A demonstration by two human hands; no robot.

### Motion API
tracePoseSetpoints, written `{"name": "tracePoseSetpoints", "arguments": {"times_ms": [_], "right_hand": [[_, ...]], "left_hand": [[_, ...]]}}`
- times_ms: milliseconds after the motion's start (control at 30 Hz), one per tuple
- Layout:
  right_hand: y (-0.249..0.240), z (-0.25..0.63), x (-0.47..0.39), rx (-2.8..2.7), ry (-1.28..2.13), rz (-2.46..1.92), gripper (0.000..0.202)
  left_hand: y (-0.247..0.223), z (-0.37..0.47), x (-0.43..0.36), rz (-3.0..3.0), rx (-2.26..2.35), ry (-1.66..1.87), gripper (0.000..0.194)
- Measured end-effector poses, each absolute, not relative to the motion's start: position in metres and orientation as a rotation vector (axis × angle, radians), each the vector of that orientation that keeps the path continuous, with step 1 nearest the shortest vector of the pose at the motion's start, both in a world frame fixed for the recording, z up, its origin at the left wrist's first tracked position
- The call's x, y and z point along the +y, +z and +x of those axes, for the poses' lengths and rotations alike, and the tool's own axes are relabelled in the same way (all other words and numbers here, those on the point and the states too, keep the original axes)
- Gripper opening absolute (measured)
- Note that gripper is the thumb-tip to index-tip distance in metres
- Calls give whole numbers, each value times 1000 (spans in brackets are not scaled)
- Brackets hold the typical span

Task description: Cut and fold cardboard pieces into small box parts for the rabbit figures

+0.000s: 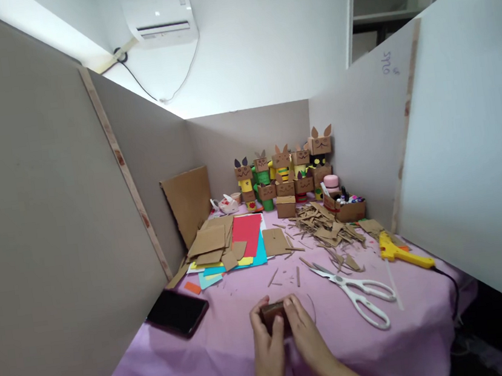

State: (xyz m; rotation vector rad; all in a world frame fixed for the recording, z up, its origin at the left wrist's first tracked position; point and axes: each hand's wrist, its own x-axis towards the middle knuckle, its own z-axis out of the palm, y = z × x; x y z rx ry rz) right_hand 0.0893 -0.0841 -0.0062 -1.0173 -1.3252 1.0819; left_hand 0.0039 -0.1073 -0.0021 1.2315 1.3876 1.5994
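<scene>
Between my two hands, above the front of the table, is a small folded cardboard piece (273, 312), brown and box-like. My left hand (266, 338) grips its left side, with the thumb across the near face. Around its right side wraps my right hand (304, 331), fingers along the top edge. My palms and fingers hide much of the piece. White-handled scissors (353, 291) lie to the right of my hands, blades partly apart. A dark phone (178, 312) rests flat to the left.
Cardboard animal figures (282, 166) stand at the back. Cardboard scraps (328, 224) lie in a heap before a box of markers (347, 208). A yellow glue gun (403, 253) with a cord lies right. Coloured paper (247, 231) and cardboard sheets (207, 242) are stacked left. Partitions enclose the table.
</scene>
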Motion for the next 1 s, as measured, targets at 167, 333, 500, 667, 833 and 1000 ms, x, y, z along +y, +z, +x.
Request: {"name": "tracePoseSetpoints", "arguments": {"times_ms": [167, 333, 500, 667, 833, 1000], "right_hand": [[-1, 88, -87, -1325, 1110, -1056, 21], [3, 90, -91, -1354, 1171, -1028, 24], [6, 94, -96, -1374, 1161, -1015, 36], [1, 101, -92, -1406, 1146, -1062, 52], [-6, 100, -93, -1379, 1130, -1087, 68], [-13, 105, -91, -1425, 1128, -1071, 71]], "left_hand": [[-8, 8, -109, 1332, 1438, 1594, 28], [-1, 10, -111, 1384, 1444, 1573, 24], [3, 9, -112, 1415, 1442, 1560, 18], [-1, 5, -108, 1412, 1476, 1518, 16], [-2, 8, -109, 1394, 1484, 1513, 20], [-3, 7, -106, 1399, 1456, 1503, 19]]}}
